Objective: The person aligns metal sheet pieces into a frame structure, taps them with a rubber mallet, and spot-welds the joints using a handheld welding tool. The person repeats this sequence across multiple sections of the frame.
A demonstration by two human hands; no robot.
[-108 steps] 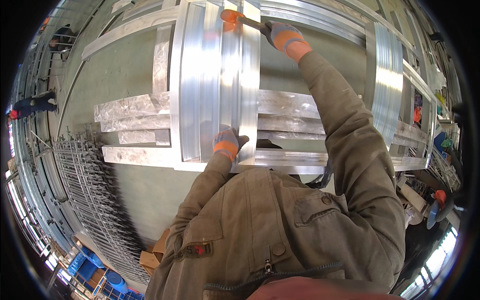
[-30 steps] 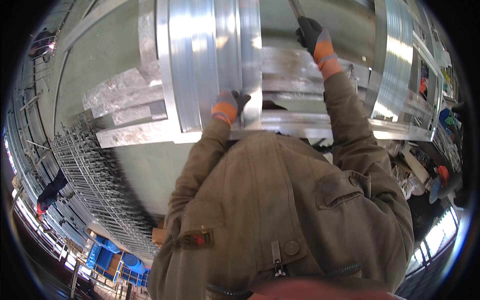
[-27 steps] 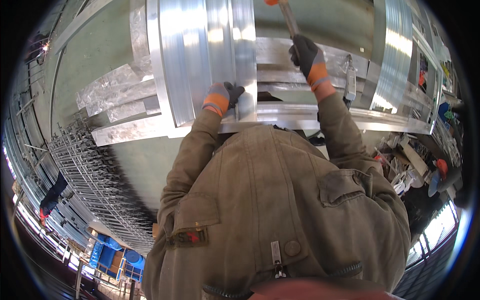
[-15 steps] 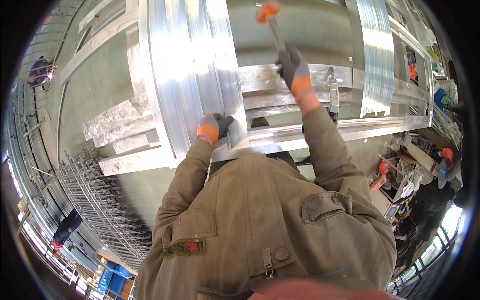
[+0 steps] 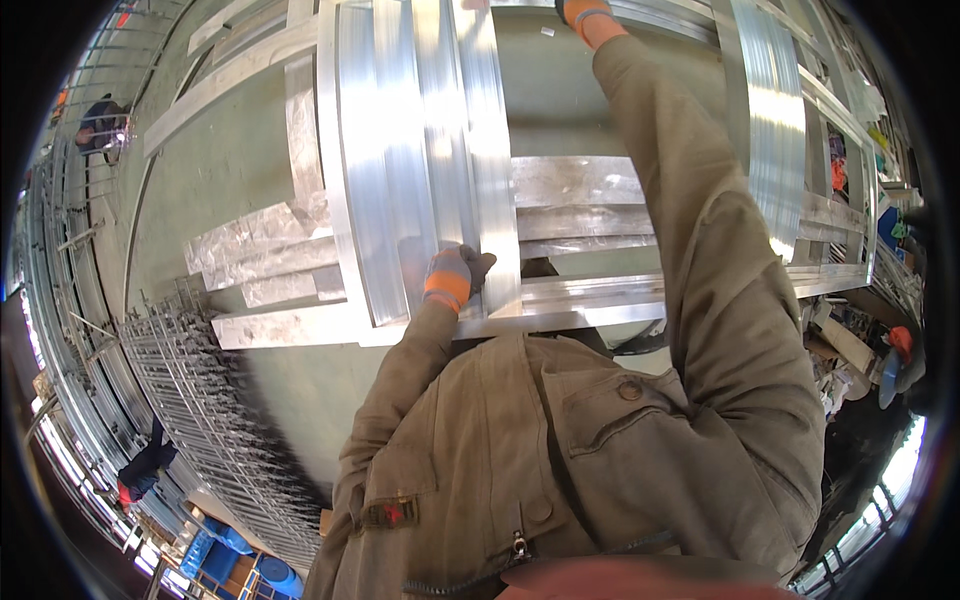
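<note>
My left hand point(image 5: 453, 276), in a grey and orange work glove, is closed at the near end of the long, shiny ribbed aluminium profiles point(image 5: 400, 150), its fingers curled over a raised rib. These profiles lie side by side across a silvery metal frame point(image 5: 590, 292). Stretched far forward, my right hand point(image 5: 585, 14) wears the same kind of glove and is mostly cut off by the upper edge. The hammer with an orange head, seen in that hand earlier, is out of view now except perhaps a blurred reddish patch at the top.
Another set of ribbed profiles point(image 5: 775, 120) lies on the frame at the right. Film-wrapped bars point(image 5: 580, 185) run crosswise below. Stacked metal racks point(image 5: 215, 410) stand at the left. Two people work farther off, one near sparks point(image 5: 122, 124). Clutter point(image 5: 845, 340) fills the right side.
My right arm has swung forward, taking the hammer to the upper edge of the view. My left hand stays on the profiles. The whole view has shifted slightly.
</note>
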